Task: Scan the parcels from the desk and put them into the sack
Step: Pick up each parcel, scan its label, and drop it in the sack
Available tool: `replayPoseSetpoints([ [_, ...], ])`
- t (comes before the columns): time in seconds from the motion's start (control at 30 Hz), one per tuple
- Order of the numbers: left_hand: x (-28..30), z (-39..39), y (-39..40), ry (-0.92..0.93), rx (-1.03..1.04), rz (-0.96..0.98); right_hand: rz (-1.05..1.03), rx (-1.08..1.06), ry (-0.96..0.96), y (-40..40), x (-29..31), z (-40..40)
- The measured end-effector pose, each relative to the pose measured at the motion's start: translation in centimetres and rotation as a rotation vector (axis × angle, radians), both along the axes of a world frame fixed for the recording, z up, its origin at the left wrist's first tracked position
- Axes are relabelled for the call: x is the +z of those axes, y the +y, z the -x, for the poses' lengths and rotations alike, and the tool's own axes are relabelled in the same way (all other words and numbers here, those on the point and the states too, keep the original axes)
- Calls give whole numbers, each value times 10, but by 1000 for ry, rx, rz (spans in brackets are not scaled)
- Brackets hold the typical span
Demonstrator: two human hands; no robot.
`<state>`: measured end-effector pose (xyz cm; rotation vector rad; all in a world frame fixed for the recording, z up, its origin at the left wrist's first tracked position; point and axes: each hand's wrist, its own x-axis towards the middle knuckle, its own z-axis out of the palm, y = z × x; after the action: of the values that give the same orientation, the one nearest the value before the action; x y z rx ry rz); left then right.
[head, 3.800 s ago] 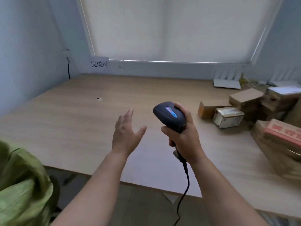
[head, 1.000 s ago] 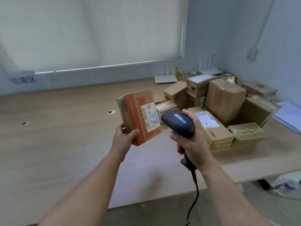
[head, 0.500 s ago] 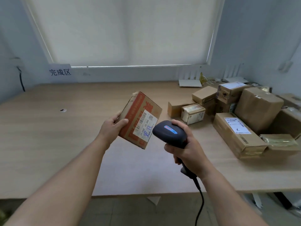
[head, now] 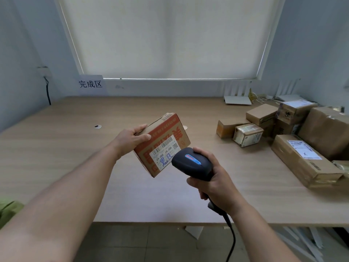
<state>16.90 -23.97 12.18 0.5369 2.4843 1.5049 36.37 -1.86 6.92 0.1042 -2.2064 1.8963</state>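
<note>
Cardboard with orange print — that's the parcel (head: 162,144) my left hand (head: 130,140) grips by its upper edge, tilted above the worktop (head: 56,148), label (head: 164,153) facing the scanner (head: 192,163). My right hand (head: 213,184) is wrapped round the scanner's handle, nose just beside the barcode. This looks like the scan step; next, I judge, the parcel goes left to the green sack (head: 9,208) — more parcels (head: 302,140) wait at right.
</note>
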Motion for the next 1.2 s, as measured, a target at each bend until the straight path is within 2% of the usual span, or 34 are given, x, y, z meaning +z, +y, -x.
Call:
replayPoseSetpoints([
  [0.43, -7, 1, -17, -22, -9, 15, 46, 6, -8, -15, -8, -1],
  [0.77, 4, -14, 4, -16, 59, 57, 28, 56, -47, 15, -2, -5],
  [1.2, 13, -26, 41, 24, 84, 89, 90, 43, 18, 53, 2, -15],
])
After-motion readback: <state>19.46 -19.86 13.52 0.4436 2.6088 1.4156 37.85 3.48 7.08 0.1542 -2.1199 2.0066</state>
